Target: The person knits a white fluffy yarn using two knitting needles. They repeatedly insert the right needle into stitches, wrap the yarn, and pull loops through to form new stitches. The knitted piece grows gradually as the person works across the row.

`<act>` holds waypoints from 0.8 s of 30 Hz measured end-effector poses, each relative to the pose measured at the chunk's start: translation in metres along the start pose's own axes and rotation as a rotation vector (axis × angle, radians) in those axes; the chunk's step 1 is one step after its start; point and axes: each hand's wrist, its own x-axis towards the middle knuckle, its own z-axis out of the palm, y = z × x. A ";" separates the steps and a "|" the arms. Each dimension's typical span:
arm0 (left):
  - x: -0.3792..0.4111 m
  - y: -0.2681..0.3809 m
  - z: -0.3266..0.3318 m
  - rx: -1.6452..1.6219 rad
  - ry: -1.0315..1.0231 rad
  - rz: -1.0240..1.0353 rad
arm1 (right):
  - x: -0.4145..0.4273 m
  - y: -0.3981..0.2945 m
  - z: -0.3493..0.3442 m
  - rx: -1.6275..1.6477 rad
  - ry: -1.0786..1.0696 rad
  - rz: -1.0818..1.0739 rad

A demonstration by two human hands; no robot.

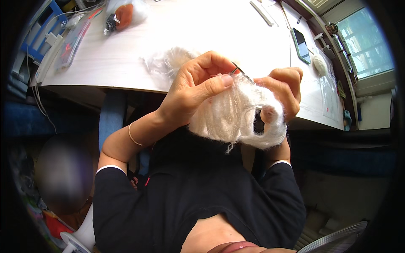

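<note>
A piece of fluffy white knitting (218,115) hangs between my hands above the table's near edge. My left hand (197,85) pinches its upper edge between thumb and forefinger. Thin dark knitting needles (244,73) cross by that forefinger, their tips showing above the stitches. My right hand (284,90) grips the other side, its forefinger and thumb close to a needle. Part of this hand shows through an opening in the knitted piece. A loose yarn end dangles from the lower edge. Behind my left hand lies a clear plastic bag (164,64) with pale yarn inside.
On the white table (126,63) stand a plastic bag with an orange item (124,16) and a clear case (71,47). At the right lie a phone (301,45) and a small ball of pale yarn (320,65). Cables (38,98) hang off the left edge.
</note>
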 end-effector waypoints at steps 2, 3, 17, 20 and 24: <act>-0.001 0.001 0.002 0.077 0.009 0.018 | 0.000 -0.007 -0.002 0.004 0.014 0.042; -0.002 0.003 0.002 0.143 0.014 0.025 | 0.001 -0.010 -0.003 0.009 0.022 0.061; -0.002 0.006 0.002 0.201 0.002 0.139 | 0.003 -0.017 -0.006 0.081 -0.002 0.134; -0.002 0.006 0.003 0.198 0.008 0.134 | 0.002 -0.015 -0.005 0.114 -0.015 0.130; -0.001 0.004 0.001 0.173 0.009 0.158 | 0.002 -0.014 -0.004 0.151 -0.021 0.138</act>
